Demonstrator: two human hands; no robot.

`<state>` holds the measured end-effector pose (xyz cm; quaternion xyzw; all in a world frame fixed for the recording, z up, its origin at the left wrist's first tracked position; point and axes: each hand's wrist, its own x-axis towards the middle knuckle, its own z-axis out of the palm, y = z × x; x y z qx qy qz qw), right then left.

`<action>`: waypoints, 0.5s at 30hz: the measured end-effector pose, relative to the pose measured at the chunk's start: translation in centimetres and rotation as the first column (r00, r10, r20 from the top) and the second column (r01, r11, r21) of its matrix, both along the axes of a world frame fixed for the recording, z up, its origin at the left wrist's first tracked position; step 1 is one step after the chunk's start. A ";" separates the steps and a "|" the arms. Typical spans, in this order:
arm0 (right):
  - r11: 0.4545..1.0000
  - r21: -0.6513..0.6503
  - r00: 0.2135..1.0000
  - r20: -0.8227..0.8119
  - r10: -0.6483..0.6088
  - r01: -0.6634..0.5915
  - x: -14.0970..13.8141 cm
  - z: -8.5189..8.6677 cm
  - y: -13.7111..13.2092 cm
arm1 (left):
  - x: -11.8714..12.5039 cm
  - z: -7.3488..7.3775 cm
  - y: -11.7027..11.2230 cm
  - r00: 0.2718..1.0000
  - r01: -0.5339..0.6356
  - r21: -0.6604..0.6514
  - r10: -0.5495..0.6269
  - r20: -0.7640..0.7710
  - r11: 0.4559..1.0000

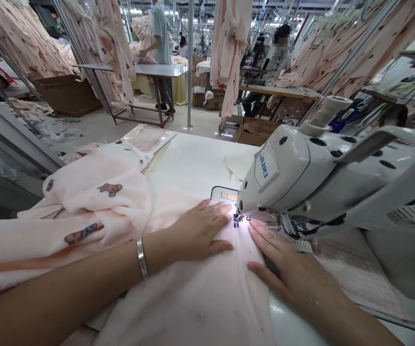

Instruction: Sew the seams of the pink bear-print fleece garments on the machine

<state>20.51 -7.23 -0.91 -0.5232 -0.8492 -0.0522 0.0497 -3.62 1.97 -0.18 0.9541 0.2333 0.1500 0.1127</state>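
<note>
A pale pink piece of fabric (207, 293) runs under the presser foot (236, 219) of a white sewing machine (286, 158). My left hand (198, 230) lies flat on the cloth just left of the needle area, fingers stretched out. On the other side, my right hand (281, 254) presses the cloth's right edge with its fingertips close to the foot, thumb apart from the fingers. A seam or fold line passes between both hands toward the foot. More of the pink cloth, printed with small bears (110, 189), is heaped to the left of my left forearm.
The white machine table (193, 154) extends behind the foot, with a plastic-wrapped packet (147, 138) at its far left. A thread cone (332, 108) stands behind the machine head. Pink garments (231, 48) hang beyond, and a person (281, 48) sits at another machine.
</note>
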 end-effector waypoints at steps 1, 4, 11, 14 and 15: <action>1.000 -0.012 1.000 -0.011 0.001 -0.001 0.1 -0.1 0.1 | 0.0 0.0 0.1 1.000 -0.002 -0.008 0.002 -0.001 1.000; 0.996 -0.052 0.996 -0.055 -0.075 0.072 0.5 -0.6 0.6 | 0.1 0.0 0.7 1.000 -0.013 -0.014 0.013 -0.016 1.000; 0.969 -0.159 0.973 -0.099 -0.207 0.190 1.2 -1.8 1.3 | 0.4 0.1 1.9 0.999 -0.032 -0.033 0.031 -0.026 0.999; 0.982 -0.124 0.975 -0.158 -0.159 0.140 1.8 -2.4 1.7 | 0.5 0.1 1.9 0.999 -0.035 -0.030 0.035 -0.013 0.999; 0.987 -0.100 0.971 -0.191 -0.146 0.129 2.1 -2.7 1.9 | 0.4 0.1 1.9 0.999 -0.031 -0.027 0.031 -0.011 0.999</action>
